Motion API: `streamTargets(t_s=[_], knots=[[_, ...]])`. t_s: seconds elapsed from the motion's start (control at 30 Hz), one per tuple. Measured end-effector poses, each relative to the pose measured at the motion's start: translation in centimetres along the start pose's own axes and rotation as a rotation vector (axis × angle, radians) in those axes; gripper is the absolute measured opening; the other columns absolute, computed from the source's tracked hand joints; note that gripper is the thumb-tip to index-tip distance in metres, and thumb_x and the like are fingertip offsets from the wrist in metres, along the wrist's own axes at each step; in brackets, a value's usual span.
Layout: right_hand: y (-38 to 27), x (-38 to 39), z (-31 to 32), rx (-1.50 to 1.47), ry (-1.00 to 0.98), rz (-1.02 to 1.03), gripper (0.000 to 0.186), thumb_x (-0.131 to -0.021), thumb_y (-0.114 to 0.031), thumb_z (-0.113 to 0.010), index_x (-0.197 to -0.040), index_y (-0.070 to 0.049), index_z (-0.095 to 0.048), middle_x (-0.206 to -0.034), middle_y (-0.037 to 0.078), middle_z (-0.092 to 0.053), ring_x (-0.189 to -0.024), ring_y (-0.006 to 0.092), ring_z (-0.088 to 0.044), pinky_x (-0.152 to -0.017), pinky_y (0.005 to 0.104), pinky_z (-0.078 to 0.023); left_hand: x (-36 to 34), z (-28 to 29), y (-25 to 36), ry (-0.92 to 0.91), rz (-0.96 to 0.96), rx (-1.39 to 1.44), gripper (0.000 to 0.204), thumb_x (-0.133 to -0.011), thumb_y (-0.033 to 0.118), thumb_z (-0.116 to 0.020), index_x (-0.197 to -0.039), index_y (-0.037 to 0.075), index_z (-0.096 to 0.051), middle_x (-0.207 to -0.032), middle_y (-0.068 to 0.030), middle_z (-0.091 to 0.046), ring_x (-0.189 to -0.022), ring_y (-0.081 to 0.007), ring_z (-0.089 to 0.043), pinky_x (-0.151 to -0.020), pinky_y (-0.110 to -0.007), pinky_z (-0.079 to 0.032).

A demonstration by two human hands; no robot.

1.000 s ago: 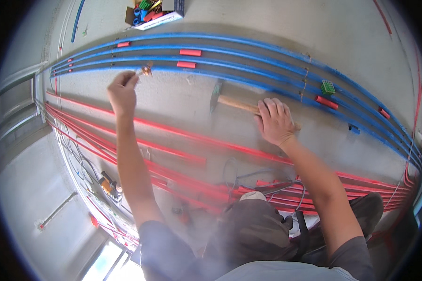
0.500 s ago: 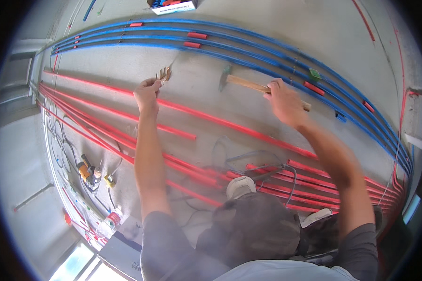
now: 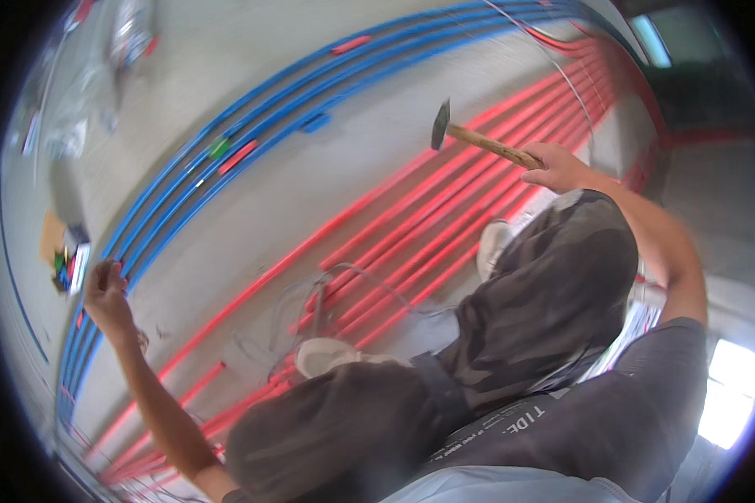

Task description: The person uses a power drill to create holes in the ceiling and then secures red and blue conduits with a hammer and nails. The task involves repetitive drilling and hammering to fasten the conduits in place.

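Observation:
My right hand (image 3: 559,168) is wrapped round the end of the wooden handle of a hammer (image 3: 488,146). Its dark metal head points to the left, raised over the red pipes (image 3: 386,243). Far to the left, my left hand (image 3: 109,303) is held up beside the blue pipes (image 3: 169,194) with its fingers drawn together. What they hold, if anything, is blurred. A small brownish thing (image 3: 143,340) shows by the left wrist; I cannot tell whether it is in the hand.
Blue and red pipes run in rows along the grey floor, with short red sleeves (image 3: 238,158) and a green piece (image 3: 219,148) on the blue ones. A box of small coloured parts (image 3: 77,267) stands at the left. A grey cable (image 3: 369,277) loops near my shoe (image 3: 331,356).
The view has swung round to the right. My hands have moved farther apart, and the hammer is still in the right one. The brass-coloured pieces at my left fingertips no longer show there.

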State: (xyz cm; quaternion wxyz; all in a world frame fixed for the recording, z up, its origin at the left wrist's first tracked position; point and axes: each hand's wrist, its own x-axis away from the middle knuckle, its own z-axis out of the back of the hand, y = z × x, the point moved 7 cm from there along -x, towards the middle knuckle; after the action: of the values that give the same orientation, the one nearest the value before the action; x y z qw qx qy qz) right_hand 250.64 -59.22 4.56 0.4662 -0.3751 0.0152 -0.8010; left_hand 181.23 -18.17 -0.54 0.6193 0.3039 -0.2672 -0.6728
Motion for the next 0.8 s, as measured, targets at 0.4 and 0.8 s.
streamTargets(t_s=[0.4, 0.8], knots=[[25.3, 11.7, -15.7, -1.088, 0.463, -0.444, 0.033, -0.105, -0.034, -0.072, -0.091, -0.006, -0.060, -0.067, -0.002, -0.054, -0.053, 0.0080, -0.049, -0.046, 0.0292, -0.038, 15.0, -45.9, 49.3, -1.198, -0.315, 0.092, 0.018, -0.089, -0.003, -0.070, -0.106, -0.004, -0.077, -0.082, -0.0034, -0.069, -0.069, -0.0109, -0.062, -0.062, -0.026, -0.050], [34.3, 2.2, -9.6, -1.356, 0.724, -0.460, 0.031, -0.106, -0.031, -0.068, -0.095, -0.003, -0.060, -0.067, 0.002, -0.057, -0.053, 0.0099, -0.052, -0.048, 0.0326, -0.041, 26.3, -73.8, 48.7, -1.135, 0.044, 0.615, 0.028, -0.097, 0.007, -0.078, -0.119, -0.009, -0.072, -0.096, -0.0086, -0.073, -0.081, -0.0155, -0.068, -0.075, -0.031, -0.056]])
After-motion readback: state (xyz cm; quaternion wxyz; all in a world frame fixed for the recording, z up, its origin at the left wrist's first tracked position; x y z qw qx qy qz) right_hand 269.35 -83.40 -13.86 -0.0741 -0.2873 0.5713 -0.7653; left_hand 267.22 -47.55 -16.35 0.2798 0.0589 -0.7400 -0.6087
